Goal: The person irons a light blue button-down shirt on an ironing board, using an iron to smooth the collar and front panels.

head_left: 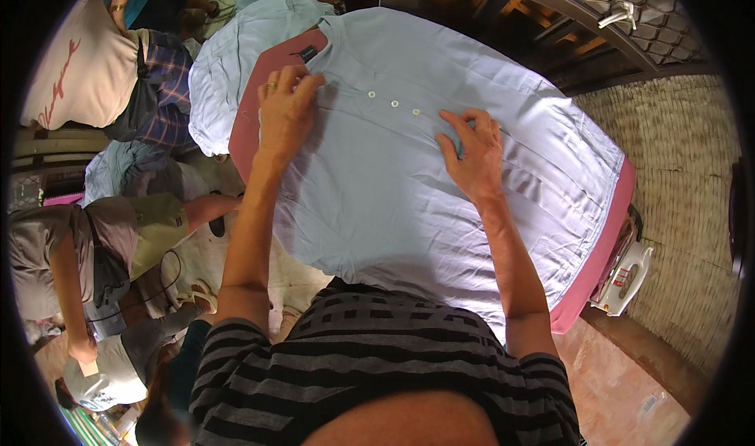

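Note:
A light blue buttoned shirt [377, 178] lies spread over a pink-covered ironing board [255, 104], its collar toward the far left. Several pale buttons run along its placket. Bent fingers of my left hand [287, 116], with a ring on one, close on the shirt's edge just below the collar; the fingertips are partly hidden. On the shirt front, beside the lowest visible button, rests my right hand [476, 155], thumb and fingers apart and holding nothing. Creases cross the cloth to the right of that hand.
A white iron [624, 279] stands at the board's right end, near a woven mat wall [661, 147]. More light blue garments [236, 60] are heaped beyond the board's left end. Several people are at the left. A dark door with a handle [617, 16] borders the far side.

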A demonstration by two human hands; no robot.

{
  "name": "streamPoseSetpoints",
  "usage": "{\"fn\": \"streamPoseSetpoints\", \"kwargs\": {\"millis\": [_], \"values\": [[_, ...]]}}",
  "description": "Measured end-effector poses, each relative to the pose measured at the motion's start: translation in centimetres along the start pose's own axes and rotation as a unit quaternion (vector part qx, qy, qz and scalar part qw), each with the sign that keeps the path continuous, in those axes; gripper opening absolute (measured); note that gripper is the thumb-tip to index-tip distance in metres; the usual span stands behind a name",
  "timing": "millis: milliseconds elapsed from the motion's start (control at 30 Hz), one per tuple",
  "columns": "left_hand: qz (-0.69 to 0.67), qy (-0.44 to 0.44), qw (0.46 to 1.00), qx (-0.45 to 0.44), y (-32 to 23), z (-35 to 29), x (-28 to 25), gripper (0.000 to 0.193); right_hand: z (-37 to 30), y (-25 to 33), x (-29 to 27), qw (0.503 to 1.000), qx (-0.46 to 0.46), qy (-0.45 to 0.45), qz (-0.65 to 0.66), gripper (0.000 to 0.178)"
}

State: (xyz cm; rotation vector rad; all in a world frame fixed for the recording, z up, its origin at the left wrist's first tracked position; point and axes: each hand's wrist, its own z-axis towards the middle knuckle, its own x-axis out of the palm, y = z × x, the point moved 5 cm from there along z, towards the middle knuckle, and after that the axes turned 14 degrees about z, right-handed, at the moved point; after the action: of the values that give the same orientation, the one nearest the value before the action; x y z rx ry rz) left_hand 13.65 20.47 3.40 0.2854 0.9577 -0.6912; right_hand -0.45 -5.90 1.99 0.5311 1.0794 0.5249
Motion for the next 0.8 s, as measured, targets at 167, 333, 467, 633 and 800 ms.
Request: {"fn": "streamPoseSetpoints", "kwargs": {"millis": [167, 333, 467, 633, 800], "values": [[-0.212, 0.023, 0.974, 0.072, -9.4, 0.5, -0.3, 0.028, 0.1, 0.1, -0.2, 1.000, -0.006, -0.006, 0.008, 0.034], [-0.228, 0.036, 0.968, 0.097, -11.5, 0.0, 1.7, 0.023, 0.2, 0.5, -0.2, 1.000, -0.006, 0.007, 0.017, 0.035], [-0.227, 0.041, 0.966, 0.114, -11.1, -0.2, 2.3, 0.017, 0.0, 0.0, -0.7, 0.999, -0.023, 0.030, 0.020, 0.035], [-0.223, 0.040, 0.968, 0.109, -11.3, -0.1, 2.2, 0.012, 0.1, 0.0, -1.2, 0.998, -0.035, 0.052, 0.028, 0.039], [-0.092, 0.079, 0.992, 0.046, -13.1, 0.3, 2.5, 0.018, 0.3, 0.2, -2.1, 0.995, -0.040, 0.052, 0.076, 0.046]]}}
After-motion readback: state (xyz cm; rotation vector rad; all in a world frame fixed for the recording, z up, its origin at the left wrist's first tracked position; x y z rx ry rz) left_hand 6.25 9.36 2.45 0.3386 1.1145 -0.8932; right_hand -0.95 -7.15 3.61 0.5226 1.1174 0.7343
